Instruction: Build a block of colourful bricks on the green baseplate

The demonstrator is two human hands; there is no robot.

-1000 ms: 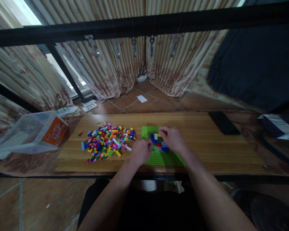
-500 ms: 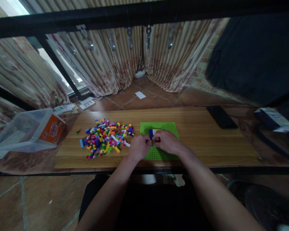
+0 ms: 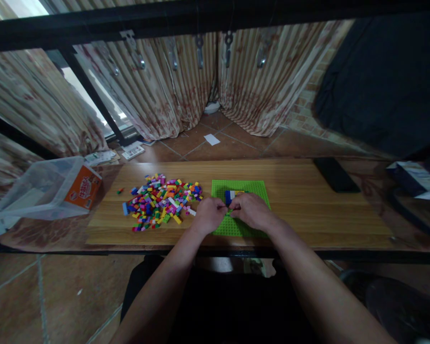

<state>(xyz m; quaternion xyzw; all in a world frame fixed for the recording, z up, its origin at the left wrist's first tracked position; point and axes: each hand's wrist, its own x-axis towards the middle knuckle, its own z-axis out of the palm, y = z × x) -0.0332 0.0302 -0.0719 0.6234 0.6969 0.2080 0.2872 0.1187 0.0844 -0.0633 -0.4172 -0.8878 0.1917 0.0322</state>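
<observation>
A green studded baseplate (image 3: 220, 187) lies on the wooden board, with blue, white and yellow toy bricks (image 3: 232, 196) set side by side on it. Just in front of those bricks, my left hand (image 3: 209, 214) has its thumb and forefinger pinched together over the plate's left part. My right hand (image 3: 252, 210) comes in from the other side, its fingers curled and pinched close to the left fingertips. Whatever sits between the fingertips is too small and too covered to make out. The right hand hides part of the brick row.
Loose coloured bricks (image 3: 165, 200) spread in a pile left of the plate. A clear plastic bin (image 3: 39, 186) with an orange label stands beyond the wooden board's (image 3: 308, 215) left end. Towards the board's right end lies a black phone (image 3: 336, 175).
The whole view has shifted slightly, moving the scene a little to the right. Both hands stay pinched at nearly the same place on the plate, their fingertips moving only slightly.
</observation>
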